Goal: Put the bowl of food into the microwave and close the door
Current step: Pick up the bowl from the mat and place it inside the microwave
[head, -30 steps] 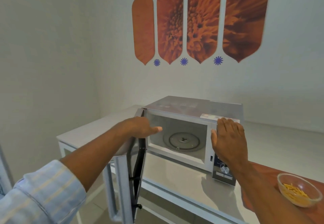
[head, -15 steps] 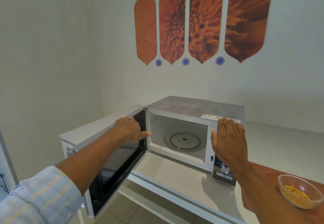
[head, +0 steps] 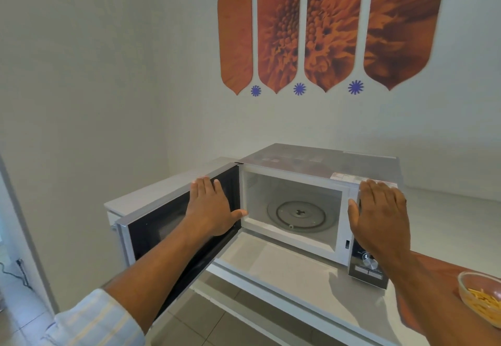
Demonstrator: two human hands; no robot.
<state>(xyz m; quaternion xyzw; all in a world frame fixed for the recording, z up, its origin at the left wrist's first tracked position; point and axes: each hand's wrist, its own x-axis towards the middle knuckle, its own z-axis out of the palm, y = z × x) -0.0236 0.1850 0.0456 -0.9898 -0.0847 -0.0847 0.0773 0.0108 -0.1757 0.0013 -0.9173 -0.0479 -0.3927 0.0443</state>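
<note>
A silver microwave [head: 320, 162] stands on a white counter [head: 284, 269], its cavity bare except for the glass turntable [head: 299, 214]. The door [head: 173, 226] hangs wide open to the left. My left hand [head: 210, 207] lies flat against the door's dark inner face, fingers spread. My right hand [head: 379, 215] rests flat on the microwave's upper right front, above the control panel [head: 367, 267]. A clear glass bowl [head: 481, 298] with yellow food strips sits at the far right on a brown mat [head: 439, 267], apart from both hands and partly cut off by the frame.
The counter runs along a white wall bearing orange flower panels [head: 320, 28]. A side wall closes off the left. Below the counter's front edge is tiled floor [head: 203, 318]. A cable [head: 16, 269] lies at the far left.
The door has swung from roughly half open to wide open, pushed leftward by my left hand. The right hand stayed on the microwave's front. The bowl has not moved.
</note>
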